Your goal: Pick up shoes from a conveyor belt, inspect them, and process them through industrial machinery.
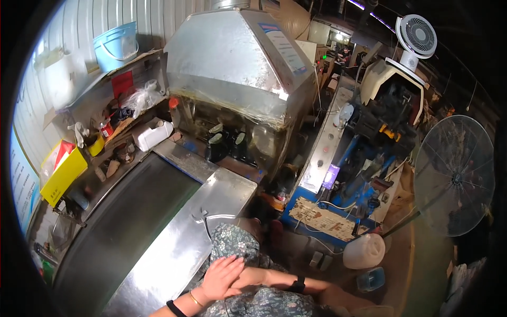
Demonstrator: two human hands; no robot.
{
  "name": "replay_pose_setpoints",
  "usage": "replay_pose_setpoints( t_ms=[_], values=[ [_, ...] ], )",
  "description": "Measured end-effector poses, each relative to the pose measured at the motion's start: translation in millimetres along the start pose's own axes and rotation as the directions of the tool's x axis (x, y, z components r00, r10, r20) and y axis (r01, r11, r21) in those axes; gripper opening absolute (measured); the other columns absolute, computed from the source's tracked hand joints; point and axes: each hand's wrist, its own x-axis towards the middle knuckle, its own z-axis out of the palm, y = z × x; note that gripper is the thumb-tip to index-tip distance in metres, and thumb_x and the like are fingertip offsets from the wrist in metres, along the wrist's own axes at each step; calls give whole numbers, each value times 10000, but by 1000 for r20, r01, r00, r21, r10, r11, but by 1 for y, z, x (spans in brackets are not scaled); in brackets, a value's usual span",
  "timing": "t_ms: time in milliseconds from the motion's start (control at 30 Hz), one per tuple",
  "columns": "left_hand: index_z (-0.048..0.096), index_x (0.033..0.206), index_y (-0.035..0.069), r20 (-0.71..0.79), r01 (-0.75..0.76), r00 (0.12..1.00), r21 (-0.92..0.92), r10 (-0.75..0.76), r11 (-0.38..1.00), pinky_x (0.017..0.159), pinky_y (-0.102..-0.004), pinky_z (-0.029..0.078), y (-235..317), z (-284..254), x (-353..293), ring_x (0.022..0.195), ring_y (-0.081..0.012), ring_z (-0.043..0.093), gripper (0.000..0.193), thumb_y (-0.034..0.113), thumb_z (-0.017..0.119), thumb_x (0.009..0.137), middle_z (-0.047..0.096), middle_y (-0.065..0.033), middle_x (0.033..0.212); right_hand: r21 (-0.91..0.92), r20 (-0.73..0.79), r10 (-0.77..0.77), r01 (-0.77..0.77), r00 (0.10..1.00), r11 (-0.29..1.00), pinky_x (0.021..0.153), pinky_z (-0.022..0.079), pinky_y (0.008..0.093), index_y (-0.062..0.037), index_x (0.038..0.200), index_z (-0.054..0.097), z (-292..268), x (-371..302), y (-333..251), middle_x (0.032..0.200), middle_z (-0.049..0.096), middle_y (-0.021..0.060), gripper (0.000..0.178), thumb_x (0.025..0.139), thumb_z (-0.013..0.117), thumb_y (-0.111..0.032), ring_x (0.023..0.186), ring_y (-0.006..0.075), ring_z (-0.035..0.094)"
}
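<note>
My left hand point(223, 277) lies over my right hand point(249, 278) on my lap, its fingers stretched out and flat. The right hand's fingers are mostly hidden beneath it. Neither hand shows anything held. Under them is flowered dark fabric point(235, 242). Left of my lap runs a shiny metal ledge point(171, 253), with a bent metal rod point(219, 216) at its edge by my knee. Beyond that ledge is a dark conveyor belt point(127, 222). At its far end, beneath a metal hood point(222, 58), stand dark shoe-like pieces point(215, 148) with pale tops.
Along the left wall are a yellow box point(63, 179), a white jug point(154, 134) and a shelf with a blue bucket point(115, 47). To the right are a blue-framed machine point(322, 216), a large round fan point(455, 177), a white plastic container point(364, 251) and a blue tub point(371, 280).
</note>
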Motion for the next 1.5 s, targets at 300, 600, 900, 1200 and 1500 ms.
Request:
replay_pose_setpoints(
  t_ms=[300, 600, 900, 1200, 1500],
  values=[
    [500, 1280, -150, -25, 319, 947, 159, -319, 934, 1163, -526, 228, 11, 67, -9, 1379, -436, 371, 927, 629, 648, 800, 446, -333, 1401, 850, -458, 45, 422, 888, 316, 1171, 284, 437, -25, 1528, 194, -22, 10, -43, 1528, 337, 212, 678, 1019, 471, -376, 1395, 315, 376],
    [484, 1285, -160, 1, 293, 952, 297, -307, 909, 1167, -484, 255, 13, 66, 3, 1358, -434, 403, 880, 552, 673, 803, 458, -349, 1381, 872, -474, 152, 438, 868, 218, 1129, 367, 463, -35, 1479, 298, -23, 9, -31, 1457, 424, 231, 504, 1059, 385, -300, 1321, 351, 465],
    [473, 1337, -93, -28, 349, 936, 192, -350, 917, 1161, -482, 259, 13, 68, 0, 1376, -410, 388, 817, 480, 699, 800, 450, -311, 1409, 902, -415, 76, 399, 907, 162, 1140, 355, 450, -40, 1467, 332, -27, 8, -18, 1449, 442, 211, 508, 1057, 398, -331, 1323, 334, 463],
    [500, 1331, -62, -28, 369, 929, 167, -370, 914, 1147, -497, 279, 13, 68, -1, 1374, -404, 395, 780, 453, 724, 790, 466, -283, 1410, 933, -358, 80, 353, 930, 73, 1152, 304, 501, -70, 1471, 341, -25, 9, -5, 1491, 399, 199, 536, 1041, 413, -381, 1392, 359, 367],
    [516, 1310, -62, -37, 356, 934, 153, -355, 922, 1141, -489, 295, 15, 60, 4, 1370, -396, 406, 753, 429, 729, 781, 474, -272, 1409, 935, -353, 35, 351, 935, 50, 1162, 296, 480, -82, 1470, 351, -26, 9, -2, 1495, 393, 199, 509, 1048, 397, -363, 1398, 348, 357]
  ],
)
